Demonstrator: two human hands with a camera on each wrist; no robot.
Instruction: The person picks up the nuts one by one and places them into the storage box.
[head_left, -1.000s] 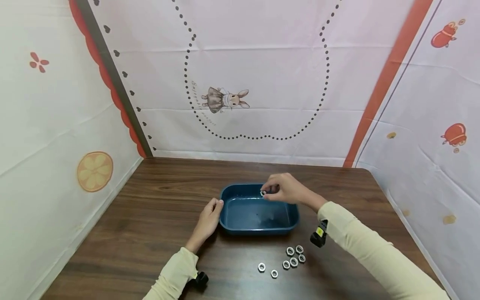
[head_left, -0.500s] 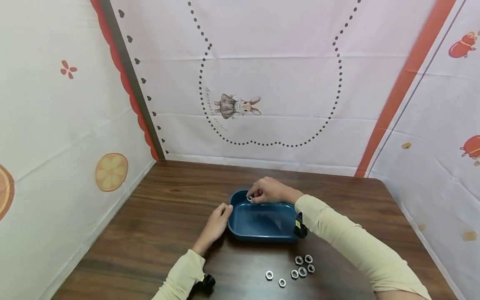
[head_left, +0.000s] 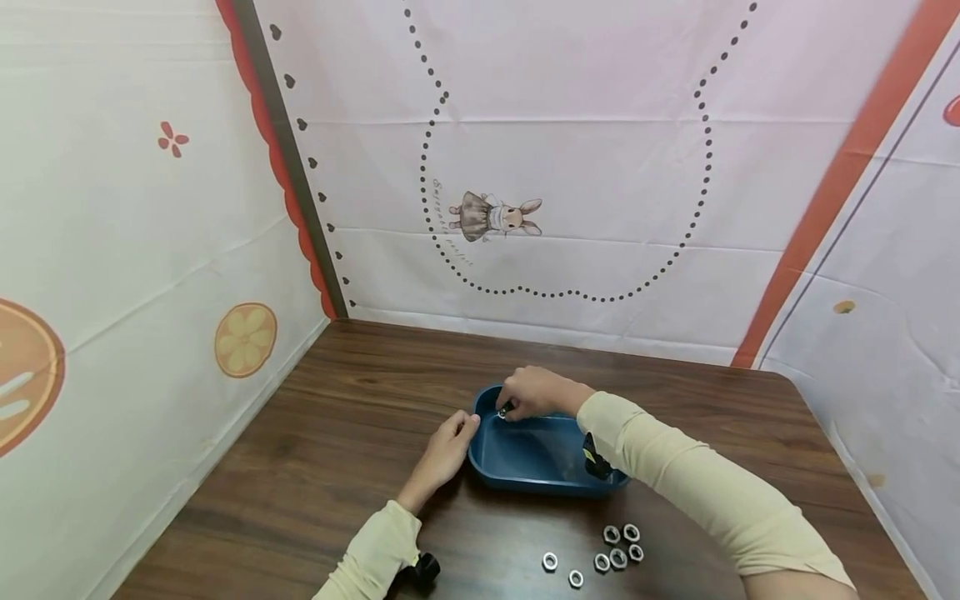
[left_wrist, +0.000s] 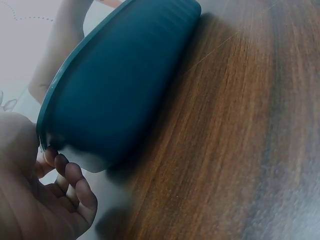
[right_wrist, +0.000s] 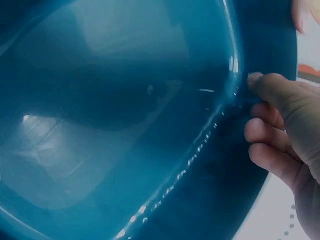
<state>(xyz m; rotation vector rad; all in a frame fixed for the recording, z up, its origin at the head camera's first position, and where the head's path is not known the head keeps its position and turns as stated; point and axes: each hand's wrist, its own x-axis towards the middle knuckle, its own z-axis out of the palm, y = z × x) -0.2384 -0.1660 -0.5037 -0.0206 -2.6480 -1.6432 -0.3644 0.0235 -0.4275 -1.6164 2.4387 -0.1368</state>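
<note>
A blue plastic basin (head_left: 540, 486) sits on the brown table. My left hand (head_left: 448, 448) grips its left rim; in the left wrist view the thumb side and curled fingertips of this hand (left_wrist: 55, 195) close over the rim of the basin (left_wrist: 120, 80). Over the basin's far left corner, my right hand (head_left: 534, 390) pinches a small metal nut (head_left: 502, 414) between thumb and fingers, low inside the wall. Seen from the right wrist, the right hand (right_wrist: 287, 120) reaches down beside the basin's corner, and its fingers mostly hide the nut.
Several metal hex nuts (head_left: 617, 559) lie grouped on the table in front of the basin. Two more, a nut (head_left: 544, 562) and a smaller-looking nut (head_left: 572, 578), lie left of the group. Printed cloth (head_left: 585, 183) hangs behind and at both sides of the table.
My right hand has carried the nut leftward across the basin and down into its far left corner. The left hand keeps its grip on the rim. The head view has shifted left.
</note>
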